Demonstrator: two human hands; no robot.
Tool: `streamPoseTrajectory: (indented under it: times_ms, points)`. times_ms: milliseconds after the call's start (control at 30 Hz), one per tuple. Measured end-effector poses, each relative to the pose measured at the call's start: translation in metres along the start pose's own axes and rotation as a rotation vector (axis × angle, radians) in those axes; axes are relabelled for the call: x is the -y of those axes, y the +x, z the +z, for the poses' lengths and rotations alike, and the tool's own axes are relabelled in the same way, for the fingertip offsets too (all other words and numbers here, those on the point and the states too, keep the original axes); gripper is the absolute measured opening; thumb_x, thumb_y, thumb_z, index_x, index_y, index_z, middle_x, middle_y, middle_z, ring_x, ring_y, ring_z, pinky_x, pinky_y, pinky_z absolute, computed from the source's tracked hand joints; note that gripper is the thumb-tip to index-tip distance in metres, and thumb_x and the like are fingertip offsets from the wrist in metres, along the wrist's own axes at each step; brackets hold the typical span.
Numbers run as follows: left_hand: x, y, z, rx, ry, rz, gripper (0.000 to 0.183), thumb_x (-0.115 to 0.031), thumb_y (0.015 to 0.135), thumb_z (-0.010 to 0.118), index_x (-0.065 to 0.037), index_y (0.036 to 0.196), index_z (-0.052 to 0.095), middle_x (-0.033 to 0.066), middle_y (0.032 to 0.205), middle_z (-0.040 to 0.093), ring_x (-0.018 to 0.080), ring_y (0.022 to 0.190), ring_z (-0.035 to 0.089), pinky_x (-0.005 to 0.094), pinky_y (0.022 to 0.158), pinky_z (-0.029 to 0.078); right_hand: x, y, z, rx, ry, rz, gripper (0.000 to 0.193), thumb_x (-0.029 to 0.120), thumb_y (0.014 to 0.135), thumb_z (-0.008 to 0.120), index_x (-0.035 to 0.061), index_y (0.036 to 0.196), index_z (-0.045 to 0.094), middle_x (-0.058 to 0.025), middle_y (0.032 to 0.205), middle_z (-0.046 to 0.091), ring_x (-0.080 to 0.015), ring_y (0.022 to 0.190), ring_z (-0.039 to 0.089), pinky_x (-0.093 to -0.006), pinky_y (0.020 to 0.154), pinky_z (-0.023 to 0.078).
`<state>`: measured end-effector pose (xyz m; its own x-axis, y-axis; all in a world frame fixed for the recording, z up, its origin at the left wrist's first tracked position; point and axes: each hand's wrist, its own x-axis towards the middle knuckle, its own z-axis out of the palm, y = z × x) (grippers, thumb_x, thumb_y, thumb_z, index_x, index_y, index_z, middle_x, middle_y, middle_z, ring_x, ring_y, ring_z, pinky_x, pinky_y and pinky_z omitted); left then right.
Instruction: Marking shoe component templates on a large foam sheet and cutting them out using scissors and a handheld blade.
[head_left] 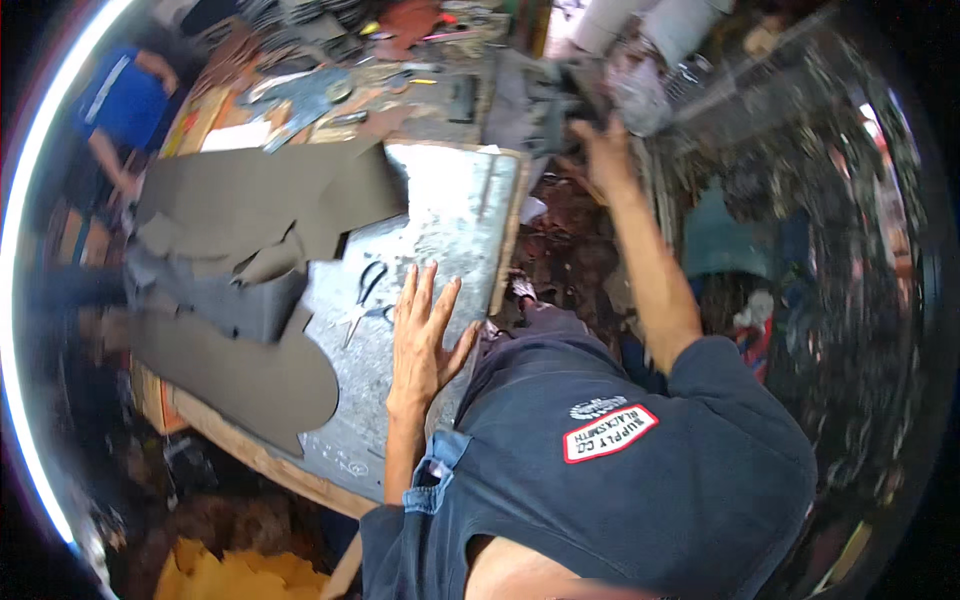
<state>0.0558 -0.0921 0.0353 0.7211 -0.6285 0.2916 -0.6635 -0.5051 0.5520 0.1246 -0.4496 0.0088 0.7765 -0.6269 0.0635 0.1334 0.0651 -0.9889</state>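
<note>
My left hand (pixel 425 340) lies flat on the bare metal tabletop (pixel 440 225), fingers spread and nothing in it. Just left of its fingertips rests a pair of scissors (pixel 366 308) with dark handles. My right hand (pixel 605 160) reaches out past the table's far right corner, beside a pile of dark grey pieces (pixel 550 110). Motion smears its fingers, so whether they grip anything cannot be told. Large grey-brown sheets (pixel 240 195) with cut edges cover the table's left side, and a bluish-grey piece (pixel 235 300) lies folded over them.
Behind the metal top, a cluttered bench (pixel 400 100) carries tools, scraps and a tape roll (pixel 339 91). A person in a blue shirt (pixel 128 100) is at the far left. Yellow material (pixel 235 572) lies below the table's near edge. Dark strips (pixel 840 330) hang at right.
</note>
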Motion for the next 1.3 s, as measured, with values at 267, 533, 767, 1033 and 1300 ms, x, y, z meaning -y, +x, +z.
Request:
streamPoseTrajectory:
  times_ms: [267, 533, 767, 1033, 1300]
  points:
    - [0.057, -0.090, -0.017, -0.190, 0.310, -0.559, 0.056, -0.026, 0.084, 0.068, -0.004, 0.133, 0.050, 0.0231, 0.144, 0.039, 0.0421, 0.135, 0.033, 0.0490, 0.108, 0.030, -0.244, -0.088, -0.196, -0.150, -0.633, 1.045, 0.097, 0.061, 0.077, 0.067, -0.0040, 0.140, 0.031, -0.0239, 0.122, 0.056, -0.0426, 0.112, 0.055, -0.0606, 0.086, 0.046]
    - [0.106, -0.169, 0.019, -0.359, 0.333, -0.989, 0.057, -0.029, 0.085, 0.067, -0.002, 0.132, 0.049, 0.0284, 0.141, 0.039, 0.0460, 0.133, 0.033, 0.0528, 0.107, 0.030, -0.347, -0.174, -0.469, 0.665, -1.961, 0.101, 0.034, 0.037, 0.093, 0.049, 0.0071, 0.094, 0.066, -0.0132, 0.085, 0.064, -0.0251, 0.077, 0.059, -0.0361, 0.069, 0.051]
    - [0.153, -0.197, -0.004, -0.496, 0.589, -1.405, 0.064, -0.040, 0.085, 0.065, -0.001, 0.133, 0.048, 0.0310, 0.140, 0.038, 0.0491, 0.132, 0.033, 0.0537, 0.106, 0.031, -0.163, 0.002, -0.145, -0.081, -0.383, 0.270, 0.018, 0.021, 0.095, 0.053, 0.0067, 0.098, 0.063, 0.0017, 0.069, 0.051, -0.0063, 0.049, 0.041, -0.0227, 0.044, 0.034]
    - [0.212, -0.216, 0.000, -0.822, 0.546, -1.639, 0.072, -0.038, 0.086, 0.064, 0.001, 0.141, 0.035, 0.0347, 0.140, 0.036, 0.0500, 0.130, 0.035, 0.0540, 0.106, 0.032, -0.112, 0.054, 0.175, 0.836, -0.208, 0.479, 0.074, 0.029, 0.087, 0.068, 0.0101, 0.147, 0.028, -0.0142, 0.116, 0.057, -0.0169, 0.079, 0.063, -0.0309, 0.067, 0.056]
    - [0.219, -0.215, -0.024, -2.044, -0.383, -1.393, 0.070, -0.010, 0.083, 0.069, 0.006, 0.141, 0.032, 0.0316, 0.139, 0.041, 0.0377, 0.127, 0.046, 0.0392, 0.108, 0.035, -0.147, 0.062, 0.251, 0.836, -0.094, 0.575, 0.099, 0.026, 0.080, 0.076, 0.0122, 0.151, 0.009, -0.0154, 0.130, 0.050, -0.0286, 0.103, 0.060, -0.0451, 0.076, 0.052]
